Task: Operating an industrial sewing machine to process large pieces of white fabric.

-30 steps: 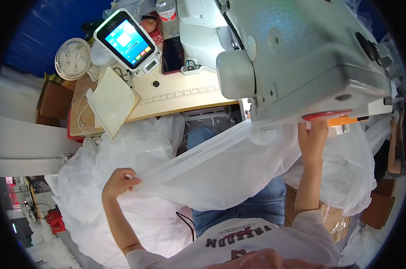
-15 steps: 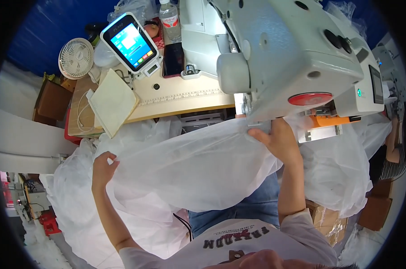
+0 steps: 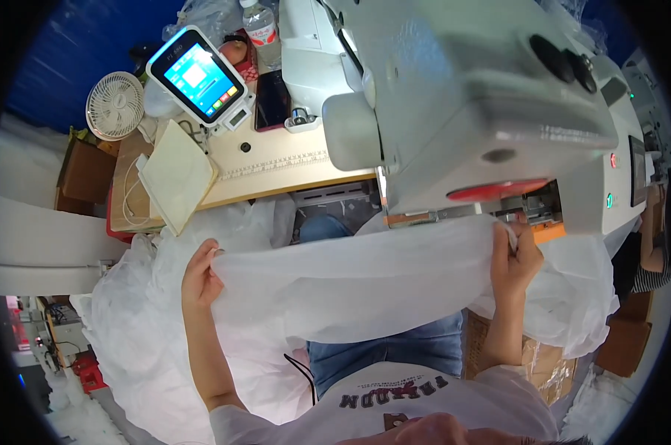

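Note:
A sheer white fabric is stretched across my lap between both hands. My left hand is closed on its upper left edge. At the other end, my right hand grips the upper right edge, just below the head of a large pale sewing machine. The fabric's top edge runs nearly straight from hand to hand, and its lower part hangs over my jeans. Some of the right hand's fingertips are hidden by the cloth and the machine's shadow.
On the table stand a control screen, a small fan, a phone, a bottle and a cream pad. More white fabric heaps at the left. A cardboard box sits lower right.
My right hand has come away from the machine's needle area and moved right, now grasping the fabric's edge. My left hand has shifted right and slightly up. The fabric is drawn straighter.

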Motion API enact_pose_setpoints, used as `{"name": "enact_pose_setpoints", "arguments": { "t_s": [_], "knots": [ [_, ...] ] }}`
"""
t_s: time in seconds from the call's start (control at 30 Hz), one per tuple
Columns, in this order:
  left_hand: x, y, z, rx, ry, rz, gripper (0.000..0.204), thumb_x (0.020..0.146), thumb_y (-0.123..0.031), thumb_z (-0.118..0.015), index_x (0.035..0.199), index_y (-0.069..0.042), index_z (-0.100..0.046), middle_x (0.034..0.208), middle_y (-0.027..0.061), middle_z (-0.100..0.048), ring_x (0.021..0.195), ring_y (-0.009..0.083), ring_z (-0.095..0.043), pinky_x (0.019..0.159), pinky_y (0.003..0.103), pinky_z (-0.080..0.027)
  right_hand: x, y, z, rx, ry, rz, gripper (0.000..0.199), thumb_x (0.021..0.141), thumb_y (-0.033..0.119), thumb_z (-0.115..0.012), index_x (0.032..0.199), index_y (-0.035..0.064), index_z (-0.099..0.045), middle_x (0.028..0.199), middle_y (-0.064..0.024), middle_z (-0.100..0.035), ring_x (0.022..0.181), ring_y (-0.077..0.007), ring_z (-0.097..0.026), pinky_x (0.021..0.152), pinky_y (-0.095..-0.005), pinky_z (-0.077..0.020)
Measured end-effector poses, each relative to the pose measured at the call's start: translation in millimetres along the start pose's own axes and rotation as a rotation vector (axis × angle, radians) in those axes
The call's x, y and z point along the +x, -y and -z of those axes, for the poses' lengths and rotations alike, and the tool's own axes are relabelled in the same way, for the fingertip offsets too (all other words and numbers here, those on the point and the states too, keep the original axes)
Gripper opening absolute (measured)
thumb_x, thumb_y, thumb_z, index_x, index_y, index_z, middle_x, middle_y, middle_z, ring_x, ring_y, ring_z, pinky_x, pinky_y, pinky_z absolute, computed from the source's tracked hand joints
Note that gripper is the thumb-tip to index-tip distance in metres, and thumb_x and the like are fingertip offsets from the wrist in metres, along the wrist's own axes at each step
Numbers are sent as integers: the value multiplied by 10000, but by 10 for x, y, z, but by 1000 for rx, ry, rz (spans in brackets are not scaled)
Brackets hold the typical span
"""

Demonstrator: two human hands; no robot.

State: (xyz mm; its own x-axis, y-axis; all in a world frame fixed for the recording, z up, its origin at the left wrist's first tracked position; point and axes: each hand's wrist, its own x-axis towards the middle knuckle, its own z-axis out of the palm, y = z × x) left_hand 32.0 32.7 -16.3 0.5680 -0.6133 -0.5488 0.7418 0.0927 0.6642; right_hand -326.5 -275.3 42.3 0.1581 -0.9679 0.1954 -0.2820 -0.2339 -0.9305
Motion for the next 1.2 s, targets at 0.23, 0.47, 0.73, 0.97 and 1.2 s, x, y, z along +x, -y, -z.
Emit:
{"name": "enact_pose_setpoints", "arguments": {
  "t_s": [0.23,0.47,0.73,0.97,1.2],
  "knots": [
    [-333,262,-338,1714,-305,-1097,201,809,-67,-626,672,-29,-484,595,76,-433,547,172,-416,494,320,-325,187,93,-130,-540,70,473,133,804,124,-653,841,18,-582,647,-134,-548,535,-276,-511,533,-327,-418],
    [-90,281,-1229,1206,-72,-581,190,810,-58,-607,677,-18,-477,599,49,-407,563,149,-369,528,264,-323,619,-200,218,-928,-64,286,173,849,142,-558,942,-1,-587,796,-192,-582,726,-335,-554,661,-406,-427],
    [-396,531,-735,1745,-111,-1234,110,772,-95,-652,774,-23,-568,707,68,-524,592,184,-487,568,275,-403,794,-757,79,-897,-65,507,264,816,121,-529,1029,-34,-507,1115,-226,-494,1062,-409,-401,888,-464,-304],
    [-342,191,-951,1666,719,-257,83,743,-70,-664,782,-39,-599,736,72,-567,572,195,-516,541,314,-423,605,-285,-60,-867,-242,582,272,775,52,-543,1038,-16,-553,1064,-201,-547,1020,-370,-467,958,-432,-315],
    [-401,-45,-28,1220,362,-104,199,721,-169,-733,731,-36,-585,585,1,-536,546,85,-513,501,250,-405,235,121,-311,-421,88,521,235,759,82,-648,979,18,-596,1042,-176,-574,999,-368,-509,890,-390,-384]
  ]
}}
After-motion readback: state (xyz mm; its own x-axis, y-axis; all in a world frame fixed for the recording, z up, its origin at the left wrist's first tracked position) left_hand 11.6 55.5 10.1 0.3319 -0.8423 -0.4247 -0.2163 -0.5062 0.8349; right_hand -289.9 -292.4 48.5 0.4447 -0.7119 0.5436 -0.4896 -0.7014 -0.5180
